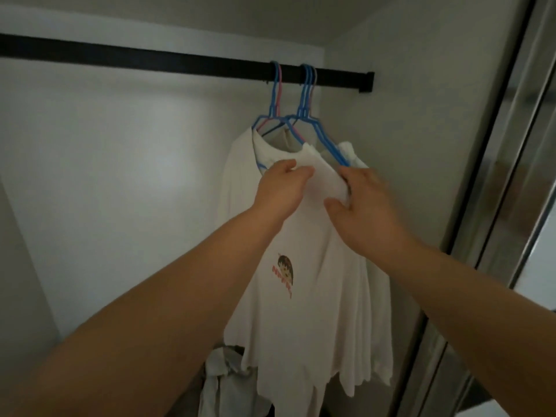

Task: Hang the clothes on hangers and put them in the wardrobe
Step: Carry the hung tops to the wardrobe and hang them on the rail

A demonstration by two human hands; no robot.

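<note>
Home bedroom wardrobe, black hanging rail point(180, 60), plain white walls point(120, 161), mirrored sliding door point(511, 176)

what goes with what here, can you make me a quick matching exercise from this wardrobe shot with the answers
Things:
1. rail
2. white t-shirt
3. hangers
4. grey clothes

States or places:
A. blue and pink, hooked over the rail near its right end
B. black, running across the top of the wardrobe
C. heaped low down, under the shirt's hem
D. hanging, with a small cartoon print, its shoulder gripped by the left hand and right hand

Pairs: 1-B, 2-D, 3-A, 4-C
</note>
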